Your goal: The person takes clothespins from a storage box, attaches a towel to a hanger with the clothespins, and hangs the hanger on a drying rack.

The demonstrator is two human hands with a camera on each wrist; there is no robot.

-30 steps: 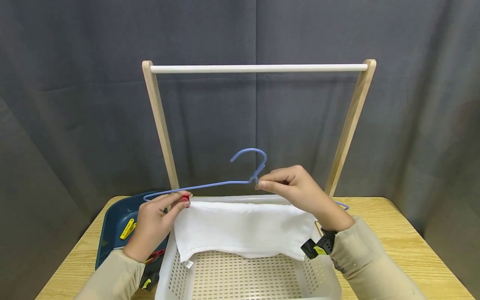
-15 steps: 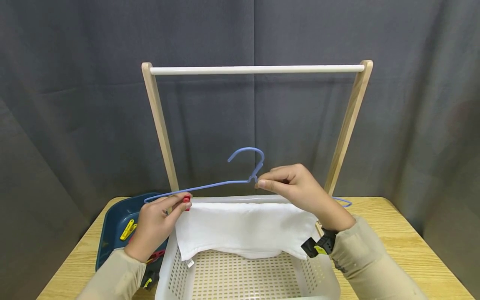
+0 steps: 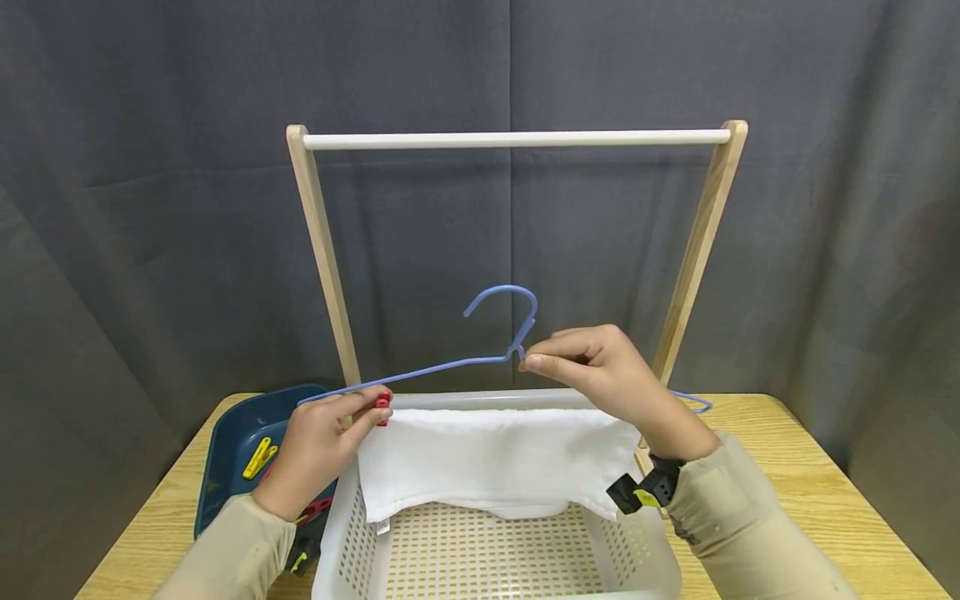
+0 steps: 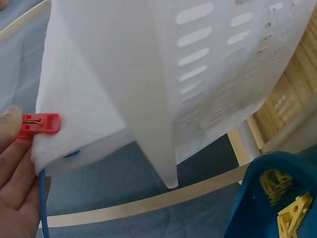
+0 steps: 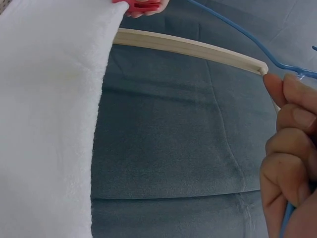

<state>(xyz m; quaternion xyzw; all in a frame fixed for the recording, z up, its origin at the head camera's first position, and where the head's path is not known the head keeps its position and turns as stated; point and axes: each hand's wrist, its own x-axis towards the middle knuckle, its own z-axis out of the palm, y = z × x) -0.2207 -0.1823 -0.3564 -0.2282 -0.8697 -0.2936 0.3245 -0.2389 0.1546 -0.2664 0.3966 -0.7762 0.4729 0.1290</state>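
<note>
The wooden rack stands behind the pale plastic basket, and above that basket hangs the white towel, apparently draped over the hidden lower bar of the blue hanger. The towel looks light, soft and limp, best held at its 2 upper corners. The thin hanger seems stiff and smooth, steadiest near the hook's base, where the right hand pinches it. The left hand pinches 1 red clip, probably springy and best squeezed by its tail, at the towel's upper left corner.
</note>
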